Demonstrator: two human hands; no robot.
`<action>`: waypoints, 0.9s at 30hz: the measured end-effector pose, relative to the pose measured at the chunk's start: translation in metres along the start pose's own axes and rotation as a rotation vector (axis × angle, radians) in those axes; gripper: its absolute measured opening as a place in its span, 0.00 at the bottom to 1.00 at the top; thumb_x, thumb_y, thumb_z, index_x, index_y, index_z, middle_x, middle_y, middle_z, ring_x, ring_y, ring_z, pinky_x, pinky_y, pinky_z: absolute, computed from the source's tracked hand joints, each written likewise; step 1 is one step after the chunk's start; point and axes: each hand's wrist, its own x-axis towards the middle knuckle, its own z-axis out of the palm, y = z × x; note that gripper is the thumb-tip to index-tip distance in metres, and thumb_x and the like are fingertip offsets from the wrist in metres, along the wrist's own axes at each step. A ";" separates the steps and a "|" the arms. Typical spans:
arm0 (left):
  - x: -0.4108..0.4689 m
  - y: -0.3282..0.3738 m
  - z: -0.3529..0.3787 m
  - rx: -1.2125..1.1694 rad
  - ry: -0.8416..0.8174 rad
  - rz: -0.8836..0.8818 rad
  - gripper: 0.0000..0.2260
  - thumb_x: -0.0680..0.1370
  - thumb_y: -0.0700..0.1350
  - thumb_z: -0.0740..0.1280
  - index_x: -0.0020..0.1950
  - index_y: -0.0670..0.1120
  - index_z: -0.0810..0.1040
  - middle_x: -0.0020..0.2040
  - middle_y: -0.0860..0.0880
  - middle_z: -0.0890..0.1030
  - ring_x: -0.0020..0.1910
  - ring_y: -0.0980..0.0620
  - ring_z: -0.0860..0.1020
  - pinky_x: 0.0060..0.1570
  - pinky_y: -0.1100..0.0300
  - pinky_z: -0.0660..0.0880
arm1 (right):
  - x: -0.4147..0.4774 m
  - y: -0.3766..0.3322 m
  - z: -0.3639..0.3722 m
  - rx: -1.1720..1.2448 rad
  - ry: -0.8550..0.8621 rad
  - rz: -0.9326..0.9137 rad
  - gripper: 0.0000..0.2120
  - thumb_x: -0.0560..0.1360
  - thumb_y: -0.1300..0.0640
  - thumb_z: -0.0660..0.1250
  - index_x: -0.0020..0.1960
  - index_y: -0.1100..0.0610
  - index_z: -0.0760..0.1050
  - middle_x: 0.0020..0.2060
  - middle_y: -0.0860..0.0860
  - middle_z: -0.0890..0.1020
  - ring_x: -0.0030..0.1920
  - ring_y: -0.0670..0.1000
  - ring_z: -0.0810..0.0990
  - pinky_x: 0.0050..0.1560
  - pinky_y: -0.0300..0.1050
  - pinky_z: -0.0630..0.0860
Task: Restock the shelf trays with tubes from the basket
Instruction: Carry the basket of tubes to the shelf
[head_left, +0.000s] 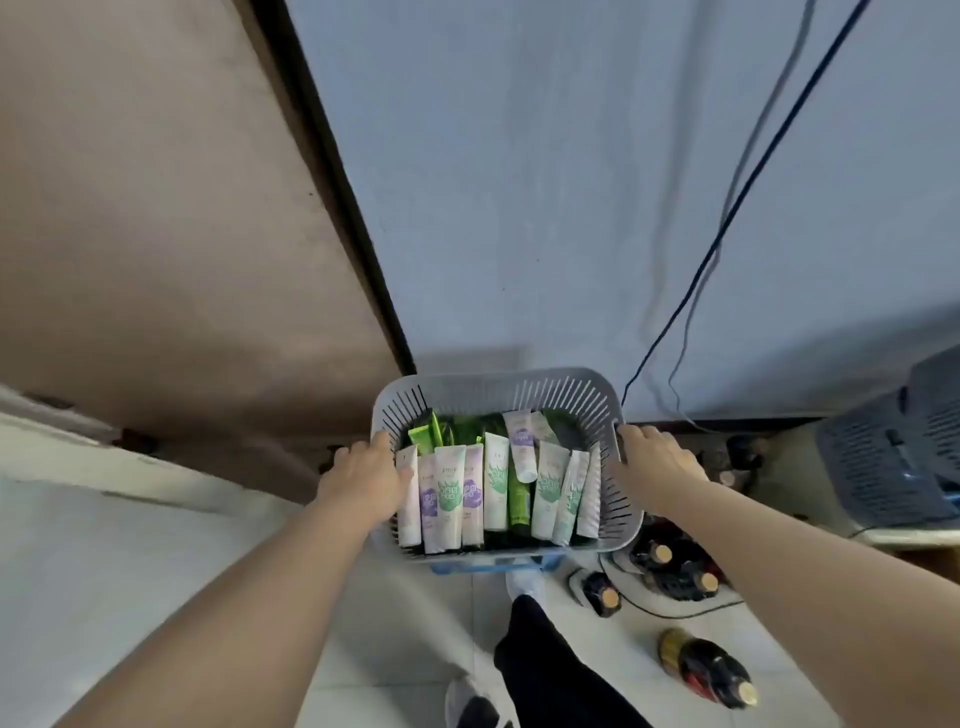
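At either side of the basket (493, 382), your left grip (363, 478) and right grip (654, 462) each clasp its rim; the tubes (449, 493) stand packed inside (no shelf trays in sight). You're probably fetching stock, so next carry it level to the trays.

The basket (498, 387) is pale grey with slotted walls. Most tubes (449, 499) are white with purple or mint-green patches, and the green tubes (422, 437) are bright lime. The wall (519, 182) is pale blue-grey, the panel (156, 208) is brown, and the floor (395, 623) is white-tiled. The bottles (706, 667) are dark with yellow caps.
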 end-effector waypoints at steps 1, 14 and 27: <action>0.008 0.000 0.002 -0.018 -0.028 -0.040 0.24 0.79 0.59 0.56 0.70 0.47 0.61 0.64 0.42 0.73 0.62 0.40 0.70 0.56 0.47 0.72 | 0.008 0.001 0.000 -0.006 -0.011 0.019 0.22 0.79 0.44 0.56 0.68 0.53 0.64 0.64 0.55 0.72 0.64 0.59 0.70 0.60 0.57 0.70; 0.063 -0.002 0.040 -0.436 -0.060 -0.328 0.36 0.79 0.47 0.64 0.78 0.47 0.44 0.65 0.40 0.75 0.60 0.39 0.76 0.56 0.48 0.72 | 0.052 -0.003 0.035 0.254 -0.122 0.141 0.41 0.79 0.48 0.60 0.76 0.53 0.33 0.69 0.60 0.62 0.56 0.58 0.75 0.53 0.56 0.76; 0.062 -0.018 0.050 -0.628 -0.088 -0.249 0.34 0.74 0.47 0.70 0.75 0.54 0.54 0.66 0.48 0.75 0.61 0.42 0.76 0.62 0.43 0.72 | 0.046 0.009 0.051 0.360 -0.162 0.210 0.50 0.75 0.53 0.65 0.71 0.40 0.24 0.64 0.61 0.67 0.50 0.62 0.76 0.51 0.60 0.76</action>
